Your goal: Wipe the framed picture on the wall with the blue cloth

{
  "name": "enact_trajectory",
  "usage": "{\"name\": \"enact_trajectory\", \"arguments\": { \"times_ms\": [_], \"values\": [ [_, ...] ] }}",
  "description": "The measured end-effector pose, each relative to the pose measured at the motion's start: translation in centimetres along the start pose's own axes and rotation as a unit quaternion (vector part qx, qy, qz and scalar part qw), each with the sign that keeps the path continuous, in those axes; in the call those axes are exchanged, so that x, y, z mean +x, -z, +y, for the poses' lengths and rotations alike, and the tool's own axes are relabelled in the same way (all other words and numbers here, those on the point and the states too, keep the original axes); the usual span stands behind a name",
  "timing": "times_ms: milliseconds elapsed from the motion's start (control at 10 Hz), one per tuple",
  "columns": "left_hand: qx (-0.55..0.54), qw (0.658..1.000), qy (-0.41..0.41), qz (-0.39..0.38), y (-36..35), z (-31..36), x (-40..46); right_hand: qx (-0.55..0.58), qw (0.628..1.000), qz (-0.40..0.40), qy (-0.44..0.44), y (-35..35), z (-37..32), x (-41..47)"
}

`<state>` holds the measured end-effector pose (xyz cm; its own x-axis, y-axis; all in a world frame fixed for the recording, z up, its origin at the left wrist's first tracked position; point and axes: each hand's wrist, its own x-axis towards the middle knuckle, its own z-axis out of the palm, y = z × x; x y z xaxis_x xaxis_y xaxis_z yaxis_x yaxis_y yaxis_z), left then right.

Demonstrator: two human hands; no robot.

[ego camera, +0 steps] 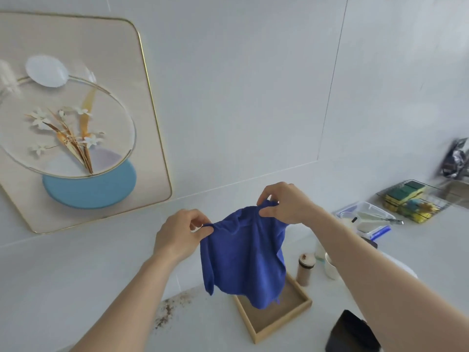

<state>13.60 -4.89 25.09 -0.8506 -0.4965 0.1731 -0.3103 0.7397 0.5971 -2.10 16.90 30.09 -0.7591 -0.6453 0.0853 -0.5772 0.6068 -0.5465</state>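
- A dark box (352, 334) sits on the white tabletop (76, 270), low down under the right arm.
- A shallow wooden tray (279, 316) rests on the tabletop, right below the hanging cloth.
- Some brown crumbs (168, 309) lie on the tabletop, down and to the left of the tray.
- The left hand (180, 235) has its thumb and fingers pressed together on the left top corner of the blue cloth (243, 257).
- The right hand (286, 203) pinches the right top corner of the same cloth, a bit higher than the left hand.
- The cloth hangs down between the two hands, up in the air. Its bottom edge dangles over the tray. It is not clear if it touches the tray.
- A small jar with a brown top (305, 269) stands just to the right of the cloth, below the right hand.
- A white cup (331, 268) peeks out beside the jar, partly hidden by the right arm.
- A clear plastic box (365, 219) with a blue clip sits to the right of the right hand.
- Past it, further right, a wire rack (411, 199) holds green and yellow sponges.
- Something dark and shiny (455, 158) is at the far right edge. It is too blurry to tell what it is.
- The framed picture (76, 118) hangs on the white wall, up and to the left of the left hand, well apart from the cloth. It has a thin gold rim and shows white flowers, a glass ring and a blue circle.
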Motion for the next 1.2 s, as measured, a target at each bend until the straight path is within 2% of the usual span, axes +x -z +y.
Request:
{"name": "enact_trajectory", "arguments": {
  "times_ms": [300,600,700,800,900,1000,1100,1200],
  "values": [
    [-0.017,0.994,0.098,-0.049,-11.3,0.5,2.7,-0.016,0.999,0.015,-0.041,-4.6,8.9,2.8],
    [0.009,0.980,0.174,-0.099,-21.4,-2.1,2.9,0.022,0.996,0.005,-0.091,-14.4,16.4,2.2],
    [0.043,0.974,0.163,-0.152,-24.2,-3.1,1.7,-0.002,0.994,-0.036,-0.100,-17.8,18.9,0.8],
    [0.094,0.952,0.120,-0.265,-26.5,-4.3,0.0,-0.047,0.981,-0.159,-0.100,-20.9,20.5,-0.9],
    [0.194,0.926,0.068,-0.317,-27.7,-5.7,-1.5,-0.098,0.949,-0.282,-0.107,-23.3,21.8,-2.7],
    [0.252,0.904,0.051,-0.342,-27.7,-6.7,-2.6,-0.161,0.923,-0.336,-0.098,-24.9,22.8,-4.0],
    [0.281,0.893,0.034,-0.351,-26.6,-6.9,-2.8,-0.185,0.917,-0.337,-0.109,-25.3,22.6,-4.6],
    [0.284,0.902,0.036,-0.323,-25.1,-7.3,-2.9,-0.168,0.921,-0.330,-0.118,-24.7,21.5,-4.7]
  ]
}}
